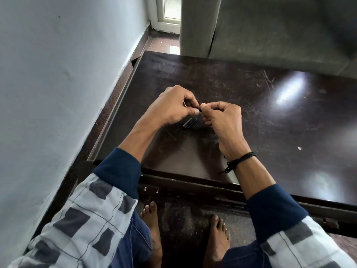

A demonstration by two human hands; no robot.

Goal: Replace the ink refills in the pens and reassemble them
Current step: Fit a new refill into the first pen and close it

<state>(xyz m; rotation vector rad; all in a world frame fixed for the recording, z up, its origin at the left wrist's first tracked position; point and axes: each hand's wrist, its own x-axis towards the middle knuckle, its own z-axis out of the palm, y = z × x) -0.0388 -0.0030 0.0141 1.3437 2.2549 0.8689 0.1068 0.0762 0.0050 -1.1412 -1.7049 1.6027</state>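
The dark brown, glossy surface [251,132] fills the middle and right of the frame, its top scratched and dusty, with bright glare patches toward the upper right and lower right. A short dark blue pen piece [189,123] lies slanted on it near the centre, and a small white speck [299,148] sits well apart to the right.

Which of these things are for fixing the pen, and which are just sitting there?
For the job: left hand, right hand, the pen part both pinch, the dark blue pen piece lying on the table.
Just there: table, sofa, black wristband.
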